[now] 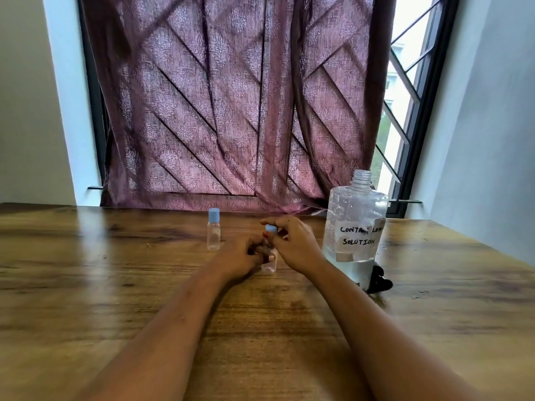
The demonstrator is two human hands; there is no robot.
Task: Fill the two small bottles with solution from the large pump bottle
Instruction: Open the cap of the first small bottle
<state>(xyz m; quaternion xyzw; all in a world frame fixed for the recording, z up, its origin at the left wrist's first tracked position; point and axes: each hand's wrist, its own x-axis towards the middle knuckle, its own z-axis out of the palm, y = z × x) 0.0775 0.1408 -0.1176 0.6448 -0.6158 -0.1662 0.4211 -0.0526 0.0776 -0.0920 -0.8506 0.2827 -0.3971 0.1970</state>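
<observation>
A small clear bottle (269, 266) stands on the wooden table (86, 285) at the centre. My left hand (246, 257) is wrapped around its body. My right hand (292, 241) pinches its blue cap (271, 228) from above. A second small clear bottle (213, 234) with a blue cap stands alone to the left, a little farther back. The large clear bottle (354, 227), labelled "contact lens solution", stands to the right with its threaded neck open and liquid low in its base. A black pump head (379, 282) lies on the table at its foot.
A purple patterned curtain (231, 111) hangs just behind the table's far edge. A barred window (405, 96) shows at the right. White walls flank both sides.
</observation>
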